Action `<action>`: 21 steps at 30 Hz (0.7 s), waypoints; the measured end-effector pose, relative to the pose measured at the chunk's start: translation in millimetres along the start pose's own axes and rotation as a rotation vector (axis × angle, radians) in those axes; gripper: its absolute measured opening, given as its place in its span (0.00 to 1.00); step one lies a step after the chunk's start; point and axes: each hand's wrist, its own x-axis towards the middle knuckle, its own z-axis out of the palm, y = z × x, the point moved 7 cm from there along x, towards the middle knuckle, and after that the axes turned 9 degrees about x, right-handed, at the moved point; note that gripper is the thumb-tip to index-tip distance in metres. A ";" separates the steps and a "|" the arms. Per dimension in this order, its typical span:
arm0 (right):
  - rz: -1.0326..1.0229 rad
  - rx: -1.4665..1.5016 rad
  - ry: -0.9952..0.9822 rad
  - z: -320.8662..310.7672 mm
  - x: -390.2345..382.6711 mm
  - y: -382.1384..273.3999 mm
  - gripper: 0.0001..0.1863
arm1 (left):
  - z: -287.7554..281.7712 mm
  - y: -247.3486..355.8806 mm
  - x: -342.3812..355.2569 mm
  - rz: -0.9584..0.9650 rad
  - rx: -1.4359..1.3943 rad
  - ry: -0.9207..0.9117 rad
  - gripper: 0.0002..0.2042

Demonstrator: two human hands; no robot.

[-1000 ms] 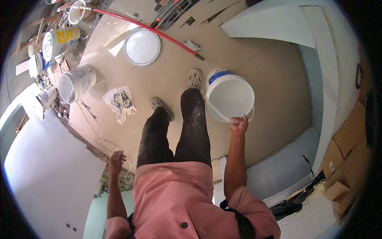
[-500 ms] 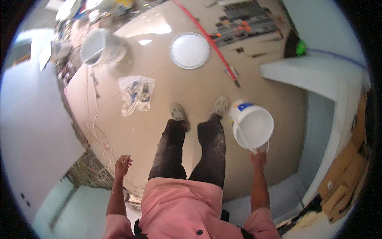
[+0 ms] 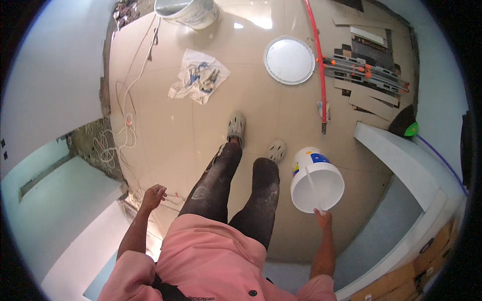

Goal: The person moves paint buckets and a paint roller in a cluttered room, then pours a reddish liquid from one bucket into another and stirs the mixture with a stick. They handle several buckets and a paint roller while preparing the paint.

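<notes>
Well left of the bucket grip, your left hand (image 3: 154, 196) hangs with fingers loosely curled; whether their tips meet cannot be told. Far ahead and left of that grip lies a crumpled white cloth (image 3: 219, 71). Directly ahead, just beyond your knuckles, the white bucket (image 3: 300, 192) tilts its mouth toward you, its handle pinched in your right hand (image 3: 324, 219).
</notes>
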 end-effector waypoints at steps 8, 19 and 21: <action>-0.014 0.111 0.098 1.6 -1.8 -19.9 0.22 | 29.9 -27.5 -29.1 -0.103 -0.050 -0.021 0.14; -0.154 -0.033 0.126 7.8 -61.3 -247.8 0.23 | -42.8 -138.8 1.1 -0.120 0.267 0.061 0.11; -0.060 -0.204 0.036 13.5 -73.4 -303.0 0.24 | -63.1 -164.7 14.9 -0.201 0.350 0.029 0.11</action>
